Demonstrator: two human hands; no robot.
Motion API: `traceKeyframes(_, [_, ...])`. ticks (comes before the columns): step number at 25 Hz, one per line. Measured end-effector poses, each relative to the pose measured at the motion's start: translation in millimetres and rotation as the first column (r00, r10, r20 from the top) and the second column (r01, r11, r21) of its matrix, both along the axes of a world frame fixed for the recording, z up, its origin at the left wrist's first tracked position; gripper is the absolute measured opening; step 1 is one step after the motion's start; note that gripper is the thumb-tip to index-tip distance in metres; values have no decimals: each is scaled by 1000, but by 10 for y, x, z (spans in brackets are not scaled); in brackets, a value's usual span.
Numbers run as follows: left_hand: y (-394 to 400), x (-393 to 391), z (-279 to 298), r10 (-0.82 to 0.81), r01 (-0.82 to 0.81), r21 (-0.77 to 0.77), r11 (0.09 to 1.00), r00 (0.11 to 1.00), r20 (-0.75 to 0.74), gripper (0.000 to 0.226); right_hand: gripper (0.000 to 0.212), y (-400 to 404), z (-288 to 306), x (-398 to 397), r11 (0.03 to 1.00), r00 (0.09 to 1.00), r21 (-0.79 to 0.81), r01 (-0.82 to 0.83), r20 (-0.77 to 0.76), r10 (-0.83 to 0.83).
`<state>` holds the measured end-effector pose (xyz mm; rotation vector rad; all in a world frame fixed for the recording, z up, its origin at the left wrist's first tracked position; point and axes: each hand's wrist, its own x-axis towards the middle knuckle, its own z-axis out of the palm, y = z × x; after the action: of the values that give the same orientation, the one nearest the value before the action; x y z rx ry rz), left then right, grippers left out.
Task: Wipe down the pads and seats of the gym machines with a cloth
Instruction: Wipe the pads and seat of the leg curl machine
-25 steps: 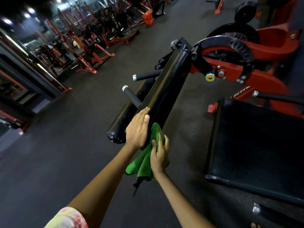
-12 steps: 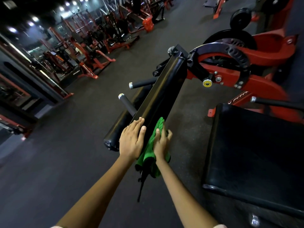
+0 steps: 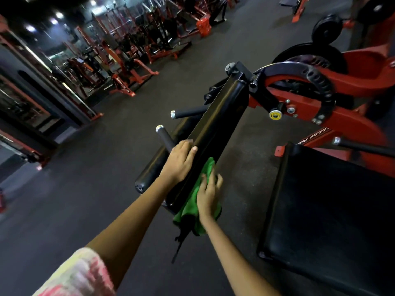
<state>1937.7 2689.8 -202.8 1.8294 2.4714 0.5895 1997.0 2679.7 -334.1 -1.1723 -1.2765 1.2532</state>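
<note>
A long black pad (image 3: 215, 127) runs away from me on a red and black machine. My left hand (image 3: 179, 163) lies flat on the pad's top edge near its close end, fingers together, holding nothing. My right hand (image 3: 208, 196) presses a green cloth (image 3: 193, 207) against the pad's right face. The cloth's lower part hangs below the pad with a dark strap dangling from it. A black roller pad (image 3: 154, 165) sits just left of the long pad. A wide black seat (image 3: 333, 212) lies to the right.
Two black handles with silver caps (image 3: 164, 135) stick out to the left of the pad. The red machine frame (image 3: 350, 122) and weight plates stand at the right rear. Rows of red gym machines (image 3: 132, 56) fill the back left across dark rubber floor.
My right hand has slid the cloth along the pad's right face, down at first and then back up. My left hand has stayed on the top edge.
</note>
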Motion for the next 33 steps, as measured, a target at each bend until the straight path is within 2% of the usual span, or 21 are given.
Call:
traceKeyframes(1, [137, -19, -39, -41, 41, -19, 999, 999, -18, 44, 65, -184, -56, 49, 998, 999, 54, -36, -23, 37])
traceKeyframes(3, [374, -32, -107, -94, 92, -96, 991, 995, -23, 42, 73, -319, -196, 148, 983, 979, 2, -185, -90, 184])
traceKeyframes(5, [495, -25, -159, -77, 72, -167, 983, 997, -20, 44, 53, 8, -255, 100, 973, 972, -76, -220, -95, 213])
traceKeyframes(7, [532, -43, -194, -54, 56, -124, 991, 998, 20, 44, 43, 425, -82, 17, 978, 987, -136, -156, -50, 151])
traceKeyframes(8, [528, -58, -203, -44, 49, -91, 995, 997, 56, 44, 43, 493, 28, -8, 989, 994, -99, -112, -3, 112])
traceKeyframes(10, [516, -81, -223, -32, 39, -57, 998, 992, 123, 43, 52, 334, 101, 36, 995, 998, 79, -61, 19, 60])
traceKeyframes(11, [528, -93, -224, -26, 33, -47, 998, 988, 155, 43, 61, 161, 24, 78, 984, 996, 155, -92, 21, 90])
traceKeyframes(12, [535, -99, -222, -19, 27, -40, 999, 983, 185, 42, 69, 20, -84, 125, 978, 991, 158, -134, 21, 133])
traceKeyframes(14, [537, -100, -225, -11, 20, -41, 999, 976, 216, 42, 71, 166, -217, 84, 986, 987, 32, -163, 13, 163])
traceKeyframes(16, [529, -103, -239, -8, 19, -52, 998, 977, 213, 43, 48, 546, -173, -44, 981, 990, -150, -124, 42, 131])
traceKeyframes(17, [533, -109, -238, -12, 24, -56, 998, 978, 210, 45, 43, 673, -68, -79, 984, 994, -163, -78, 58, 88])
traceKeyframes(19, [536, -113, -239, -16, 28, -55, 998, 977, 213, 51, 43, 629, 98, -46, 1000, 996, -26, -12, 83, 14])
traceKeyframes(21, [542, -124, -241, -14, 23, -42, 999, 976, 216, 53, 52, 331, -27, 16, 985, 995, 170, -36, 96, 20])
traceKeyframes(22, [542, -128, -239, -10, 19, -39, 999, 975, 220, 53, 62, 226, -83, 60, 978, 995, 200, -55, 91, 37])
traceKeyframes(24, [534, -124, -243, -9, 16, -26, 1000, 974, 227, 52, 79, 378, -102, 21, 991, 997, 120, -66, 49, 60])
traceKeyframes(26, [531, -112, -256, -1, 1, 0, 1000, 973, 232, 52, 67, 718, -18, -55, 1000, 998, 15, -23, 58, 22])
traceKeyframes(27, [531, -110, -259, 9, -14, 18, 1000, 972, 236, 54, 58, 820, 52, -65, 1000, 998, 15, 12, 66, -13])
traceKeyframes(29, [529, -114, -260, 27, -43, 61, 997, 969, 247, 60, 49, 738, 140, -18, 983, 993, 177, 55, 94, -73])
traceKeyframes(31, [512, -132, -280, 37, -62, 91, 994, 967, 251, 63, 43, 382, 15, 78, 925, 985, 378, -25, 170, -43])
traceKeyframes(32, [509, -130, -287, 44, -71, 99, 993, 967, 253, 63, 42, 301, -80, 125, 906, 977, 419, -57, 208, -35])
traceKeyframes(33, [512, -126, -286, 52, -79, 97, 992, 966, 253, 64, 42, 366, -125, 127, 920, 979, 386, -69, 205, -13])
